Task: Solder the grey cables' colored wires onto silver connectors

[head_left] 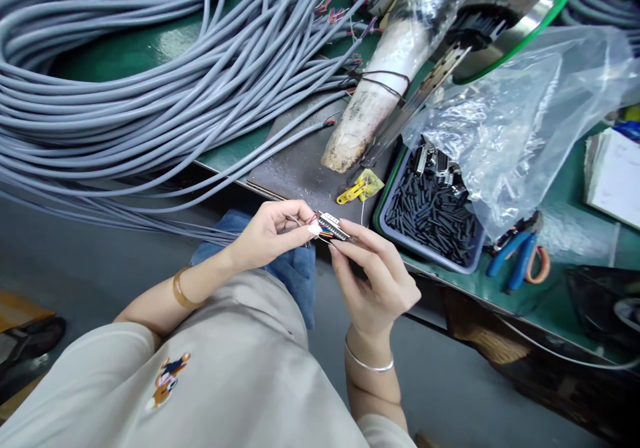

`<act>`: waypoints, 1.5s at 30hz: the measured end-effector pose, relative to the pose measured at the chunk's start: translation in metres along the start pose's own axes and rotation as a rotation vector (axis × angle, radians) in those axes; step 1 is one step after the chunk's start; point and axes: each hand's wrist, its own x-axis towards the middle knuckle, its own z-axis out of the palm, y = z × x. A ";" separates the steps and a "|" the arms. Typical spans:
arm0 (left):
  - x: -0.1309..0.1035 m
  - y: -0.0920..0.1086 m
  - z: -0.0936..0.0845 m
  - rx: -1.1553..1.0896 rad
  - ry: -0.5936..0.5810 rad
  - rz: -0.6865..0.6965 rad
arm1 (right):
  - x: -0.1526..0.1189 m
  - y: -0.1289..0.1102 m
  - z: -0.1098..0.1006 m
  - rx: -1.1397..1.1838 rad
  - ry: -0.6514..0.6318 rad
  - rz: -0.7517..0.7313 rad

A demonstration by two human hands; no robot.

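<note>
Plug (330, 220) sits between your left hand (270, 233), pinching its wires (326, 233), and right hand (377, 276), pinching its end. Judged light, stiff; wires likely fragile. Hold it by its 2 ends.

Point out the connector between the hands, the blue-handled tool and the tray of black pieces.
Connector (334, 227): head view, middle of its body.
Blue-handled tool (523, 261): head view, on one blue handle.
Tray (425, 249): head view, near rim.
</note>
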 end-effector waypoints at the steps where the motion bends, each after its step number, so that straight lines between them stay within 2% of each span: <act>1: -0.001 0.001 0.002 0.036 0.024 0.024 | 0.000 0.000 0.001 0.000 0.018 0.011; 3: -0.002 0.002 0.004 0.109 0.073 0.056 | 0.001 0.002 0.002 0.034 0.105 0.078; 7: -0.002 0.000 0.009 0.237 0.152 0.118 | 0.003 0.005 0.006 0.214 0.338 0.306; 9: 0.000 -0.001 0.011 0.283 0.175 0.184 | 0.004 0.007 0.011 0.264 0.353 0.361; 12: 0.004 -0.002 0.006 0.264 0.160 0.275 | 0.003 0.008 0.017 0.250 0.310 0.361; 14: 0.007 -0.003 -0.006 0.192 0.026 0.287 | 0.002 0.010 0.018 0.226 0.313 0.333; 18: 0.009 -0.009 -0.044 -0.011 -0.488 0.120 | 0.002 0.012 0.016 0.214 0.383 0.281; 20: 0.008 -0.015 -0.059 -0.061 -0.489 0.031 | 0.004 0.012 0.015 0.211 0.416 0.250; 22: 0.006 -0.021 -0.068 -0.076 -0.429 -0.066 | 0.005 0.012 0.014 0.213 0.444 0.223; 26: 0.005 -0.029 -0.071 -0.035 -0.414 -0.160 | 0.007 0.007 0.016 0.212 0.458 0.189; 33: 0.003 -0.025 -0.070 -0.008 -0.407 -0.143 | 0.007 0.001 0.017 0.177 0.438 0.132; 38: 0.002 -0.019 -0.067 0.012 -0.415 -0.075 | 0.003 -0.003 0.017 0.128 0.379 0.143; 42: 0.001 -0.017 -0.065 0.044 -0.419 -0.119 | 0.000 -0.006 0.018 0.145 0.352 0.165; 45: 0.000 -0.016 -0.064 0.020 -0.451 -0.091 | -0.001 -0.006 0.018 0.151 0.347 0.168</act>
